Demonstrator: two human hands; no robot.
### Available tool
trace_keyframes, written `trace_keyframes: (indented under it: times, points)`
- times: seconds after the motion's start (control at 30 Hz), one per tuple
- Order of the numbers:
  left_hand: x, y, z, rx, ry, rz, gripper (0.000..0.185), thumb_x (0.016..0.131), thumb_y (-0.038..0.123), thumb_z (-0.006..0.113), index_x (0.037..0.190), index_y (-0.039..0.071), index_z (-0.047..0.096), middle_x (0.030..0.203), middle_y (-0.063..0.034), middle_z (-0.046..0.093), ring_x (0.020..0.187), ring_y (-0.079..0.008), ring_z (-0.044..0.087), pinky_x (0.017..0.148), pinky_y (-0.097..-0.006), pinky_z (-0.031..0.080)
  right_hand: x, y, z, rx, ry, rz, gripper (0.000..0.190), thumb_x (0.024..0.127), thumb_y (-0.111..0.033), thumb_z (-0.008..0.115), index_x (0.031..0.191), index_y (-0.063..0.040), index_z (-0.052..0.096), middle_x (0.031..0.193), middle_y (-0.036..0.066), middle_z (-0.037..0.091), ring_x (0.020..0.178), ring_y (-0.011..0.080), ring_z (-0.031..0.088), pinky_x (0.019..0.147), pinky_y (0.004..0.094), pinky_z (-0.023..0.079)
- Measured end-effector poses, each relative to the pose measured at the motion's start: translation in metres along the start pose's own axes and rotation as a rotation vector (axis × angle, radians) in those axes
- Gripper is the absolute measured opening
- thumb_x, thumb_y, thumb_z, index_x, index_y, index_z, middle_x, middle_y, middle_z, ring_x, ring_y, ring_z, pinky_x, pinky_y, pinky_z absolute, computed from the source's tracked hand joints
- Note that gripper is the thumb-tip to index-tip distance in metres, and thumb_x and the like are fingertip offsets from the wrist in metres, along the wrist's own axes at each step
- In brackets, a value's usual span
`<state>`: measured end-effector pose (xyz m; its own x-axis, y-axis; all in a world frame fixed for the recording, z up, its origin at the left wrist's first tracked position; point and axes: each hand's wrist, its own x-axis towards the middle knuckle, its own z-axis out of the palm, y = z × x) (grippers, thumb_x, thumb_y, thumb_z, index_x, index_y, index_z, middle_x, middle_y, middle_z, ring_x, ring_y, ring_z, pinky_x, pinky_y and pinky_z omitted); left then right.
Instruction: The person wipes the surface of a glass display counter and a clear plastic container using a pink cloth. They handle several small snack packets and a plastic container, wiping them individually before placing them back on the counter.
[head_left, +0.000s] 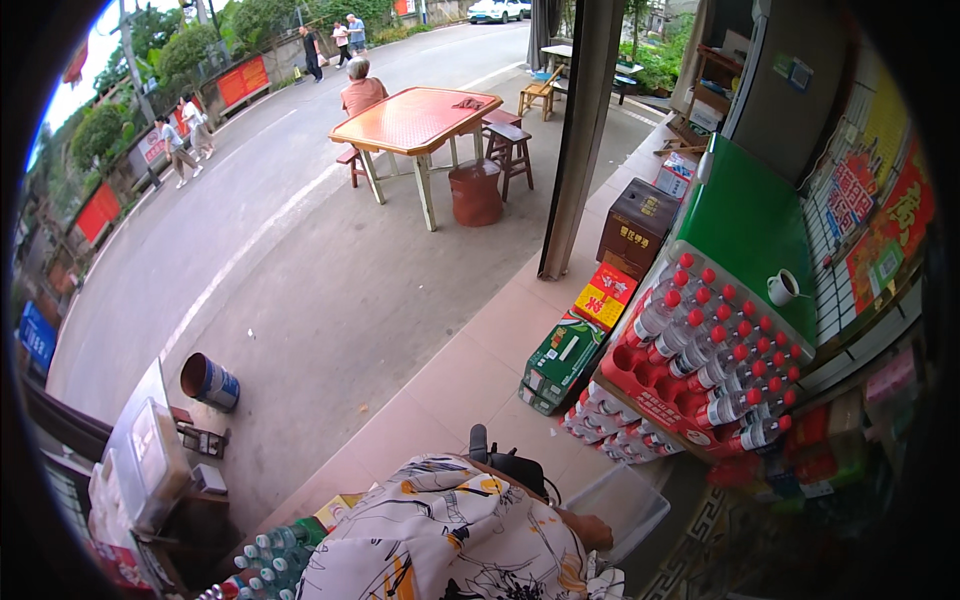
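Below me, the loose white shirt (450, 532) with black and yellow print fills the bottom of the view. On its right side my right hand (595, 532) emerges with curled fingers, at the near edge of a clear plastic container (626, 510). The hand appears to grip that edge; the fingertips are hidden. Just beyond the forearm is a black object with a handle-like end (517, 469), partly covered by the shirt. My left hand is out of view.
Red-capped bottles (712, 352) stand in a red tray by a green counter (750, 217) with a cup (782, 287). Boxes (562, 360) line the tiled floor. Green-tinted bottles (277, 555) sit lower left. Outside are a bucket (210, 382), a table (416, 120) and a seated person (361, 90).
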<state>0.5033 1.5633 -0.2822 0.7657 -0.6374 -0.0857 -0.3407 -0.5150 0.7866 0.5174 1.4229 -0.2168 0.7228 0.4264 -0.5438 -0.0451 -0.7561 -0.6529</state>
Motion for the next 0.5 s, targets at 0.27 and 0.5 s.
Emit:
trace_keyframes:
  times: [0.27,0.5]
  points:
    - [-0.018,-0.031,-0.023,-0.014,-0.033,0.07,0.022,0.073,0.017,0.067,0.086,0.001,0.064,0.085,-0.0199,0.066,0.084,-0.0394,0.065,0.073,-0.049,0.052,0.021,-0.032,0.021,-0.02,-0.034,0.045,0.011,0.076,-0.026,0.076,0.075,-0.02,0.067,0.072,-0.005,0.067,0.071,0.0178,0.063,0.06,0.0359,0.046]
    - [-0.008,-0.038,-0.022,0.041,-0.105,0.169,0.023,0.073,0.019,0.066,0.086,0.0,0.065,0.086,-0.0211,0.066,0.086,-0.0388,0.066,0.074,-0.0486,0.052,0.019,-0.02,0.013,-0.001,-0.018,0.052,0.011,0.077,-0.026,0.076,0.073,-0.02,0.067,0.07,-0.006,0.067,0.07,0.0171,0.063,0.059,0.0357,0.045]
